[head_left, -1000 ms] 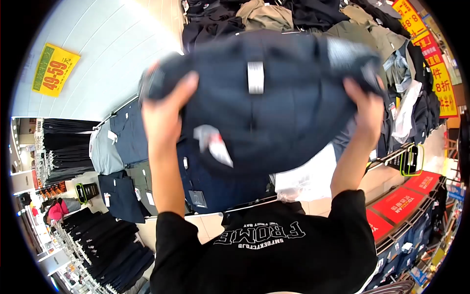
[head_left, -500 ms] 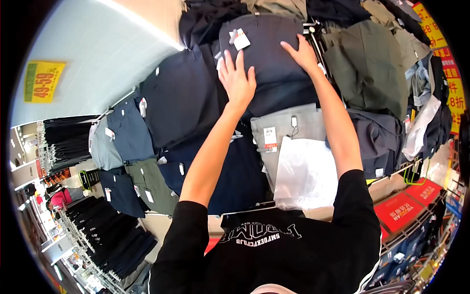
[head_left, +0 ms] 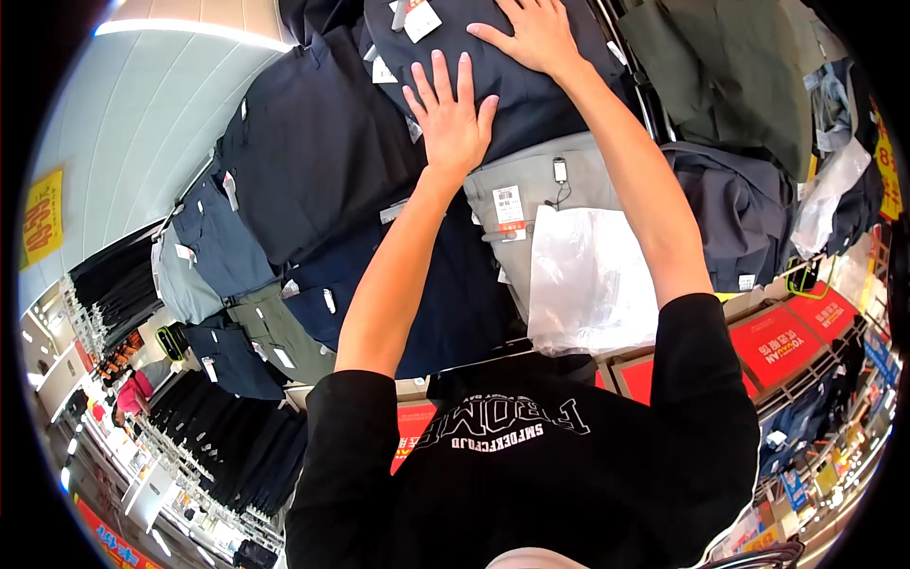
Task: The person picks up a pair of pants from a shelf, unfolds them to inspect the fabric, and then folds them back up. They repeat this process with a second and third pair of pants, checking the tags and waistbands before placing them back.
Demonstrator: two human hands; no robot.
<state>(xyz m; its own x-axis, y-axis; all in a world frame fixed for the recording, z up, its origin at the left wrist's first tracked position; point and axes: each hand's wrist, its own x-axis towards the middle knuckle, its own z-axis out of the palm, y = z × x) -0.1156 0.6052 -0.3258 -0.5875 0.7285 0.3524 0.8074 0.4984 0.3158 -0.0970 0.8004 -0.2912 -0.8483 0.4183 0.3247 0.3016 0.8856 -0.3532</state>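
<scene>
Folded dark trousers (head_left: 540, 104) lie at the top middle of the display, with a white tag (head_left: 417, 19) near their upper left. My left hand (head_left: 453, 114) rests on their lower left part, fingers spread. Flat on the upper right part of the same trousers is my right hand (head_left: 536, 36), thumb pointing left and fingertips close to the frame's top edge. Just below are light grey trousers (head_left: 512, 175) with a price tag (head_left: 509, 211). A clear plastic bag (head_left: 592, 280) partly covers them.
Navy trousers (head_left: 427, 294) and black trousers (head_left: 313, 152) hang to the left. Olive trousers (head_left: 725, 76) and dark grey trousers (head_left: 730, 209) are on the right. Red boxes (head_left: 782, 341) sit below the display. A rack of dark trousers (head_left: 209, 436) stands at lower left.
The view has shifted, so the display sits higher in the frame. My left hand has slid lower on the dark trousers, clear of the tag. Both hands stay spread on the cloth.
</scene>
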